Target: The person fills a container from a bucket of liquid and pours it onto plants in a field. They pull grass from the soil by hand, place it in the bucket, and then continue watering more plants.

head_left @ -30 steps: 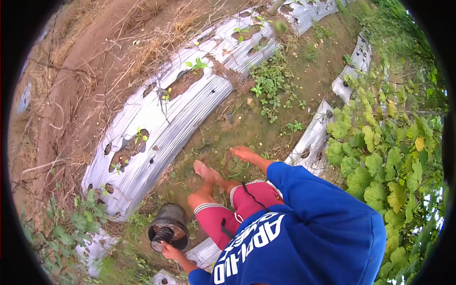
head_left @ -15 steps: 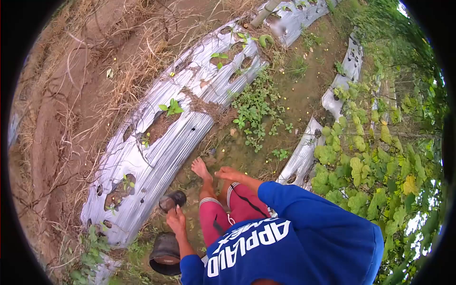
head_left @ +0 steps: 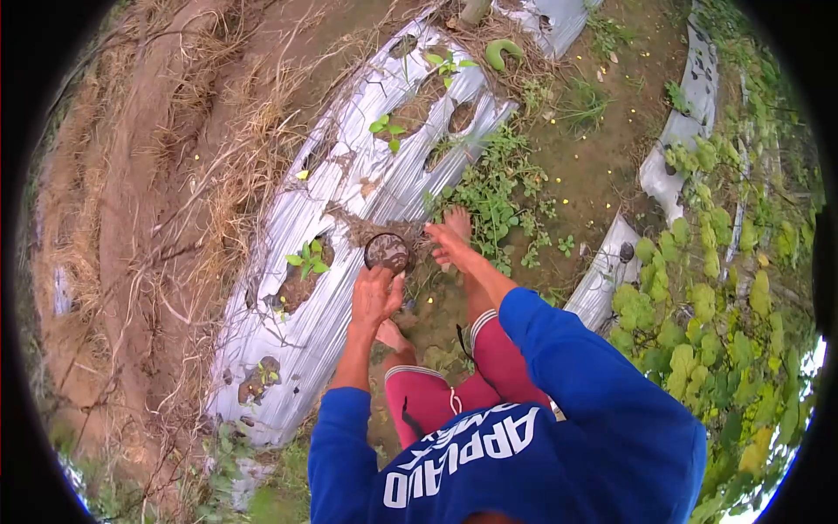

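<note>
My left hand (head_left: 375, 293) is closed on a small dark round cup (head_left: 387, 251), tilted so that its mouth and brownish inside show. My right hand (head_left: 449, 245) is just right of the cup, its fingers apart and pointing toward it, with nothing visible in them. The cup overlaps the edge of the silvery plastic sheet (head_left: 297, 349) covering a raised soil bed. A young green seedling (head_left: 310, 258) grows from a torn hole in the sheet, left of the cup. Another seedling (head_left: 388, 131) stands farther up the bed.
My bare feet (head_left: 457, 223) are on the dirt path beside the bed. Low weeds (head_left: 502, 205) grow along its edge. A curved green fruit (head_left: 503, 54) lies farther ahead near a post (head_left: 474, 10). Dry stalks (head_left: 249, 131) cover the left ground; leafy vines (head_left: 690, 332) are on the right.
My left hand has carried the cup forward and right, up to the sheet's edge. My right hand has moved forward beside it. One foot has stepped ahead, and the dark bucket has left view.
</note>
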`<state>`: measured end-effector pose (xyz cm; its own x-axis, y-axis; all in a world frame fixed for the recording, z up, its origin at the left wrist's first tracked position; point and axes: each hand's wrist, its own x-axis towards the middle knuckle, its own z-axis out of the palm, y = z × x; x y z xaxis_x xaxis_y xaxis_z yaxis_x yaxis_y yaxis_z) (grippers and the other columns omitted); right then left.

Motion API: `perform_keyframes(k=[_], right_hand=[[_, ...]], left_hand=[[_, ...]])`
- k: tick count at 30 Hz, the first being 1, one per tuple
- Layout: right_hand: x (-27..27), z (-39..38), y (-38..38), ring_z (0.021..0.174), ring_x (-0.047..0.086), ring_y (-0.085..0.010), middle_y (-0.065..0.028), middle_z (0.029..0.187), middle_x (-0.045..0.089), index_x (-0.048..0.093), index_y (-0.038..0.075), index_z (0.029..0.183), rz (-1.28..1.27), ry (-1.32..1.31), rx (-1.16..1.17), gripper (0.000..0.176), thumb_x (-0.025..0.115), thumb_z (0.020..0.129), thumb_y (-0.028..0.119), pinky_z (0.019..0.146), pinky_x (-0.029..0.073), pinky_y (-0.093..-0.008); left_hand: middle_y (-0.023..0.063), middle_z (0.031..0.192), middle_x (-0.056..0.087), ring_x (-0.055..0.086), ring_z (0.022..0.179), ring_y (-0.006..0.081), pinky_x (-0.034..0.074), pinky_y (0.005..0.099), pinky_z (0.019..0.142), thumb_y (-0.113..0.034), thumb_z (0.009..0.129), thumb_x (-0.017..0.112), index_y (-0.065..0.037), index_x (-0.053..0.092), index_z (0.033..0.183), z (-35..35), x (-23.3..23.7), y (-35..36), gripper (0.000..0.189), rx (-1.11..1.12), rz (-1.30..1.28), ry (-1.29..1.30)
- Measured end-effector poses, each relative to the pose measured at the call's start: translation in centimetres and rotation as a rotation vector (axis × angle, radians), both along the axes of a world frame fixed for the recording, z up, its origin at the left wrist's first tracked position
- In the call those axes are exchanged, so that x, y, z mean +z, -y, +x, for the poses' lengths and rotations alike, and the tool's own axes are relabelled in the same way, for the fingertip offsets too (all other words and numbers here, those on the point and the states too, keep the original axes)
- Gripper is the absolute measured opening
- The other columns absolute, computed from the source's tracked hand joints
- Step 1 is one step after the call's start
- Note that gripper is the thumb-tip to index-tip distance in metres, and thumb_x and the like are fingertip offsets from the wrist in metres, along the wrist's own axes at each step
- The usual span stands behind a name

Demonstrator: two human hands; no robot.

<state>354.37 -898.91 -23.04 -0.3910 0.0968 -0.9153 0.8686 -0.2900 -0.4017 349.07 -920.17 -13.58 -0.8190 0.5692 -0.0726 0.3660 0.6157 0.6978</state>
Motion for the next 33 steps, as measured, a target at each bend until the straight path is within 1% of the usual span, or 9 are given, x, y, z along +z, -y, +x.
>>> perform_keyframes(k=[1, 5, 12, 13, 19, 26, 28, 30, 33], right_hand=[[-1.5, -1.4, -2.1, 0.085, 0.051, -0.0184, -0.0123, 0.145, 0.036, 0.042, 0.015, 0.141, -0.160, -0.023, -0.033, 0.077, 0.051, 0.085, 0.068, 0.076, 0.050, -0.0366], [-4.7, -6.4, -8.5, 0.109, 0.050, -0.0330, -0.0132, 0.140, 0.040, 0.044, 0.019, 0.140, -0.195, -0.056, 0.007, 0.077, 0.046, 0.084, 0.073, 0.084, 0.048, -0.0447], [-10.4, -13.6, -16.9, 0.103, 0.053, -0.0329, -0.0133, 0.134, 0.042, 0.048, 0.018, 0.134, -0.284, -0.014, -0.194, 0.075, 0.046, 0.084, 0.073, 0.084, 0.045, -0.0465], [-10.3, -14.8, -18.0, 0.091, 0.054, -0.0236, -0.0079, 0.120, 0.050, 0.047, 0.016, 0.132, -0.305, 0.013, -0.203, 0.067, 0.047, 0.089, 0.067, 0.078, 0.046, -0.0400], [-12.7, -18.8, -20.5, 0.097, 0.055, -0.0301, -0.0143, 0.123, 0.051, 0.042, 0.015, 0.136, -0.375, 0.003, -0.214, 0.071, 0.033, 0.091, 0.069, 0.082, 0.046, -0.0442], [-12.6, -19.5, -21.0, 0.089, 0.055, -0.0283, -0.0158, 0.120, 0.051, 0.043, 0.014, 0.134, -0.409, -0.035, -0.220, 0.074, 0.034, 0.089, 0.073, 0.075, 0.049, -0.0421], [-12.0, -19.6, -20.9, 0.087, 0.055, -0.0270, -0.0142, 0.120, 0.052, 0.043, 0.015, 0.133, -0.428, -0.039, -0.225, 0.074, 0.034, 0.088, 0.073, 0.072, 0.049, -0.0410], [-11.0, -19.6, -20.9, 0.092, 0.055, -0.0219, -0.0087, 0.118, 0.054, 0.043, 0.013, 0.133, -0.422, 0.040, -0.232, 0.058, 0.030, 0.097, 0.057, 0.073, 0.050, -0.0341], [-12.5, -18.3, -20.1, 0.086, 0.055, -0.0242, -0.0073, 0.114, 0.056, 0.046, 0.012, 0.130, -0.413, -0.036, -0.268, 0.069, 0.039, 0.090, 0.068, 0.077, 0.046, -0.0381]], left_hand=[[0.0169, 0.077, 0.061, 0.058, 0.072, 0.0404, 0.046, 0.0482, 0.065, -0.014, 0.080, 0.067, -0.003, 0.061, 0.077, -1.7, -1.0, -2.1, 0.012, -0.046, -0.022, 0.005], [0.0165, 0.078, 0.062, 0.058, 0.072, 0.0396, 0.046, 0.0470, 0.066, -0.015, 0.080, 0.066, -0.003, 0.061, 0.077, -8.0, -4.4, -10.9, 0.013, -0.125, -0.053, 0.034], [0.0206, 0.071, 0.061, 0.059, 0.067, 0.0409, 0.046, 0.0469, 0.061, -0.011, 0.080, 0.066, 0.001, 0.061, 0.075, -17.5, -9.9, -22.5, 0.015, -0.225, -0.043, 0.040], [0.0213, 0.070, 0.061, 0.059, 0.065, 0.0413, 0.046, 0.0471, 0.060, -0.012, 0.081, 0.065, 0.002, 0.059, 0.073, -18.5, -10.9, -23.6, 0.017, -0.230, -0.019, 0.021], [0.0236, 0.068, 0.062, 0.062, 0.067, 0.0423, 0.049, 0.0486, 0.064, -0.026, 0.083, 0.061, 0.001, 0.065, 0.075, -23.1, -12.9, -29.1, 0.028, -0.210, -0.107, 0.083], [0.0266, 0.076, 0.065, 0.064, 0.077, 0.0455, 0.052, 0.0494, 0.076, -0.032, 0.083, 0.056, 0.001, 0.069, 0.079, -25.6, -13.5, -31.7, 0.036, -0.188, -0.369, 0.198], [0.0264, 0.076, 0.065, 0.064, 0.076, 0.0451, 0.052, 0.0495, 0.074, -0.031, 0.083, 0.057, 0.002, 0.068, 0.078, -25.3, -13.5, -31.2, 0.035, -0.181, -0.335, 0.153], [0.0261, 0.076, 0.065, 0.064, 0.075, 0.0447, 0.051, 0.0497, 0.073, -0.031, 0.083, 0.057, 0.002, 0.067, 0.077, -24.3, -13.7, -30.5, 0.035, -0.176, -0.302, 0.113], [0.0225, 0.071, 0.061, 0.061, 0.067, 0.0420, 0.048, 0.0500, 0.065, -0.023, 0.083, 0.060, 0.001, 0.059, 0.072, -21.9, -12.5, -29.1, 0.027, -0.110, -0.190, 0.113]])
